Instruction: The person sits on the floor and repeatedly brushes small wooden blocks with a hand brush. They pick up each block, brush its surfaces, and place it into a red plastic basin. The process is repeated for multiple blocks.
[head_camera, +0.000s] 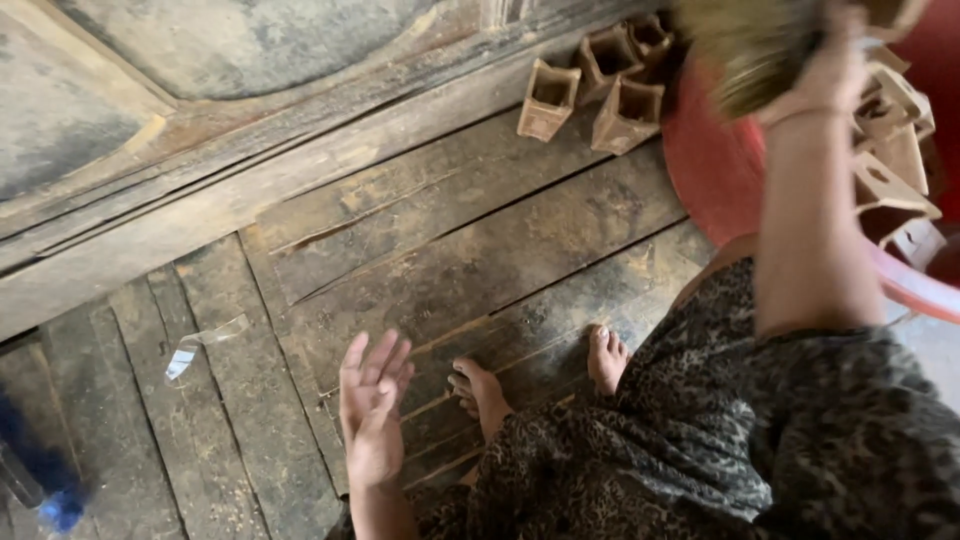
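A person crouches barefoot on a worn wooden plank floor (470, 250), seen from above. The left hand (372, 415) hangs in the air low over the boards with its fingers spread and slightly curled, palm turned inward, holding nothing and touching nothing. Just to the right of that hand, both bare feet (483, 392) rest on the planks, showing from under a dark patterned garment (720, 440). Off to the left of the left hand, a strip of clear plastic (200, 345) lies flat on the floor, well apart from the fingers. The right hand (830, 70) is raised high at the upper right, its arm running down toward the camera; it is closed around a blurred, yellowish-brown fibrous bundle (750, 45), though the exact grip cannot be made out. Directly below and behind that hand sits a red plastic basin (715, 165) holding small square clay moulds (885, 160), hollow and tapering. To the left of the right hand, more of the same brown clay moulds (600, 85) stand on the floor beside the basin, open ends up, close against a heavy weathered timber beam (250, 160).
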